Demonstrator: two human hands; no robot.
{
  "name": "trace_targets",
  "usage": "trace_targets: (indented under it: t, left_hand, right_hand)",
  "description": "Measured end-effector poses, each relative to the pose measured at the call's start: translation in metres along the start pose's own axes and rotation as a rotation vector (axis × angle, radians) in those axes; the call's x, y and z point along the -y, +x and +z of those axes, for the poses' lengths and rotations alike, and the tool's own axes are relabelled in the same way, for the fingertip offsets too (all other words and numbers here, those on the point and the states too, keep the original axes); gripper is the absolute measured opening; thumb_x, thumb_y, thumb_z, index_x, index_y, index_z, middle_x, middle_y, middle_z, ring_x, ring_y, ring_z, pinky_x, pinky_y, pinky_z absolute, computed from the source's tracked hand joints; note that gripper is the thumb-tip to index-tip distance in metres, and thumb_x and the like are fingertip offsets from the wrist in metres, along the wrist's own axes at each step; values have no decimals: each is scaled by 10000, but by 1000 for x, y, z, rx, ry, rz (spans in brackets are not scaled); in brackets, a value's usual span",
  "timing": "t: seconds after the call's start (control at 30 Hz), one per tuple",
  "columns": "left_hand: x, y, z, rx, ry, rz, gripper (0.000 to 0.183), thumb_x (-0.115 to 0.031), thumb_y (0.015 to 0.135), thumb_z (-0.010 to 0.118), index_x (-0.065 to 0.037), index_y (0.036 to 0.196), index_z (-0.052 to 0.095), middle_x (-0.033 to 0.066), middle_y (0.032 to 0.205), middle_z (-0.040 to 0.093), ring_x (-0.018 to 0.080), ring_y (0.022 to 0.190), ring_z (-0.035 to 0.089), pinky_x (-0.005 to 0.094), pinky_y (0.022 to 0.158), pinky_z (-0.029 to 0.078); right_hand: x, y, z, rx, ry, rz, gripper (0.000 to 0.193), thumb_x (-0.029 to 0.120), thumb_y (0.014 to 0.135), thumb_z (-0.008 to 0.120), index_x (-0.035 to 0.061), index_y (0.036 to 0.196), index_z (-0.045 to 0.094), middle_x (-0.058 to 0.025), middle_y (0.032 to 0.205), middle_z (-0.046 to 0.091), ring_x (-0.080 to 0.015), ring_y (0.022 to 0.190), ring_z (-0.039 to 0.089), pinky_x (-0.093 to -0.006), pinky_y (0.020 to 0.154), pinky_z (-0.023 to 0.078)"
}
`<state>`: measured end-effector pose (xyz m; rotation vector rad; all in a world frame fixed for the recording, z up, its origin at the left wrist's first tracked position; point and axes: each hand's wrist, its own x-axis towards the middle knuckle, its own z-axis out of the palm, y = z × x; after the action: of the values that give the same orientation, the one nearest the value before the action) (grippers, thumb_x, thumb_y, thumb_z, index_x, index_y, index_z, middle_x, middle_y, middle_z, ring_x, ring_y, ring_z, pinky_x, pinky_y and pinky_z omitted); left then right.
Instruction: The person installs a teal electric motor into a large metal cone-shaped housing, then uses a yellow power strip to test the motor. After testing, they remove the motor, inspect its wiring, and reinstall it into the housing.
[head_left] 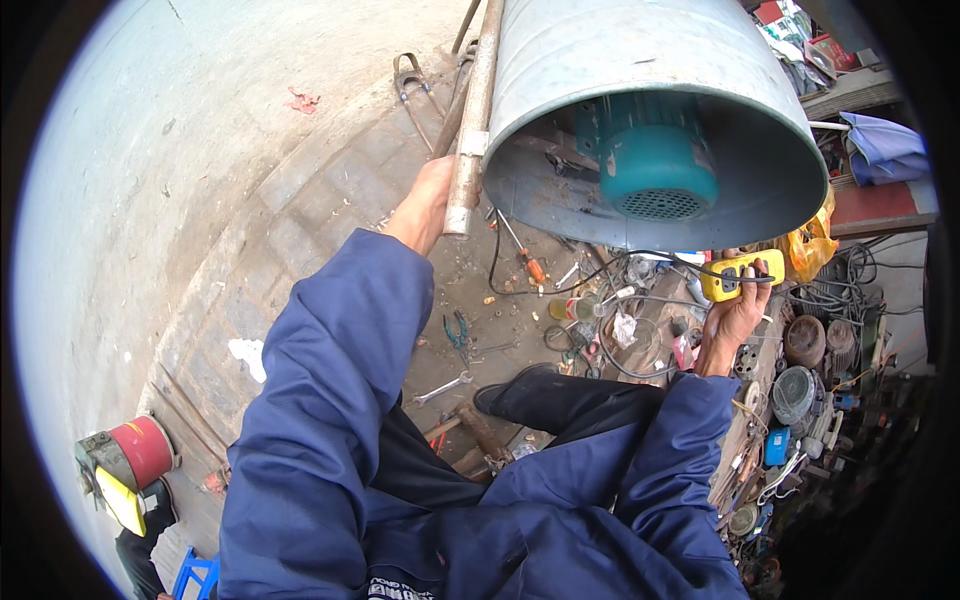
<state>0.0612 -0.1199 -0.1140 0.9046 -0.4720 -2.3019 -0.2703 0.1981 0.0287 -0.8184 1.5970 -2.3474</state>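
At far left, a red-and-grey drum-shaped object (pixel 132 445) stands on the ground. The left hand (pixel 422 207) reaches up to a worn metal pipe (pixel 473 130), its fingers mostly hidden behind the pipe, so how far they close I cannot tell. Below it a wrench (pixel 443 388) and pliers (pixel 457 335) lie on the ground, with an orange-handled screwdriver (pixel 533 268) a little further right. Beside the pipe, a large grey metal cylinder (pixel 640 45) turns its open end toward the person, a teal motor (pixel 655 165) inside it. Just below its rim, at right, the right hand (pixel 737 322) holds a yellow socket block (pixel 722 282), fingers curled round it, a black cable running to the block. Beyond are a yellow plastic bag (pixel 812 245) and heaped dark cables (pixel 838 290).
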Motion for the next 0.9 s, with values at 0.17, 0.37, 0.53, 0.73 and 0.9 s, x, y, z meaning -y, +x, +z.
trace_targets:
  t: [0.17,0.37,0.53,0.73,0.9]
  left_hand:
    - [-5,-8,11,-32,-34,28,178,-201,1049,528,-51,1025,620,91,744,638,217,544,613,372,470,503]
    - [-8,-6,13,-30,-81,-12,212,-245,1060,537,-51,1050,621,87,749,633,221,546,607,377,489,512]
    - [3,-1,1,-10,-24,-31,254,-289,1053,568,-52,1004,644,94,746,641,231,546,608,391,490,515]
    - [2,9,-13,94,56,-35,219,-292,1075,567,-99,1086,670,24,894,715,169,757,704,336,694,608]
    - [3,15,-13,78,40,-32,212,-276,1067,582,-83,1098,665,34,916,713,168,780,711,331,699,620]
  right_hand:
    - [-1,-1,0,15,-30,-17,255,71,1048,623,74,1295,561,-234,1285,635,-371,1176,691,-534,1054,563]
    - [0,-2,2,19,-30,-15,253,64,1048,616,80,1297,567,-235,1279,651,-361,1179,691,-523,1058,562]
    - [0,-2,3,19,-23,-9,243,66,1043,628,86,1278,572,-239,1288,640,-361,1181,687,-525,1067,555]
    - [-1,-1,0,28,-15,-12,247,63,1059,597,76,1305,579,-218,1272,679,-352,1178,699,-504,1053,574]
    - [-2,0,-3,22,-10,-13,257,64,1054,607,74,1310,582,-214,1293,670,-360,1192,693,-510,1053,573]
